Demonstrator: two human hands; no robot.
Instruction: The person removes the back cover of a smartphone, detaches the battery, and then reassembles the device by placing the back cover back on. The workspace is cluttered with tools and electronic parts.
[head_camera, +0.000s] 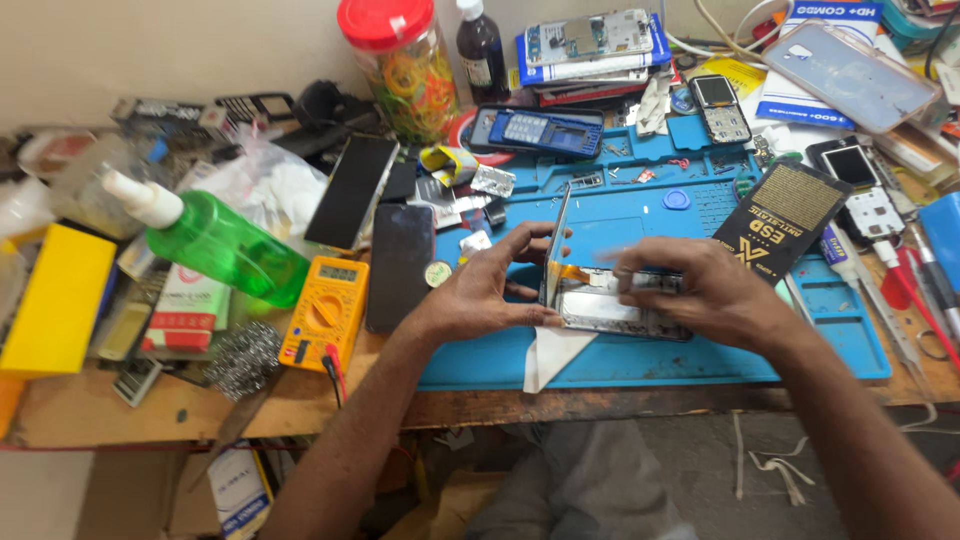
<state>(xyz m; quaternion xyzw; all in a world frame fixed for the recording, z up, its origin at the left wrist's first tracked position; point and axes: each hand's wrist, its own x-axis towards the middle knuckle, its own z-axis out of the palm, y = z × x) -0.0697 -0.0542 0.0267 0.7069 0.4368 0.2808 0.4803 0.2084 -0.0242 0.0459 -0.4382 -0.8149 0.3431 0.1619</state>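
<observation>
Phone: an opened phone (610, 305) lies on the blue mat (640, 360), its screen part (556, 245) tipped up on the left side.
Left hand: the left hand (490, 290) is curled around the tipped-up screen part, holding it.
Right hand: the right hand (700, 295) is bent over the phone's body, fingers pressing on it.
Nearby: a yellow meter (325, 312) and a green bottle (220, 245) sit to the left.

Phone (610, 305): shiny bare metal; mat (640, 360) beneath: matt blue rubber; bench (200, 410) under mat: worn rough wood; bottle (225, 245) left of mat: glossy green plastic.
</observation>
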